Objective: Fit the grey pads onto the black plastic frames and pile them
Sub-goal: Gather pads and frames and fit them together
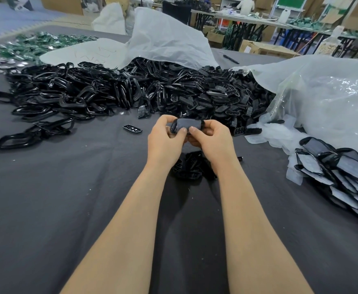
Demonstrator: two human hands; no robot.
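Both hands meet above the middle of the dark cloth. My left hand [167,138] and my right hand [211,138] grip one black plastic frame [174,126] between them, with a grey pad [189,124] lying in it; both thumbs press on the pad's near edge. A big heap of loose black frames [72,92] stretches across the table behind the hands. At the right edge lies a pile of frames with grey pads fitted [343,172]. A few black parts [191,166] lie under my wrists.
A heap of small black button pieces [226,98] spills from a clear plastic bag [326,98] at right. A white sack [165,39] lies behind the heap. Green parts [38,44] lie far left. A single black piece [132,128] rests left of the hands. A pen [230,59] lies at back.
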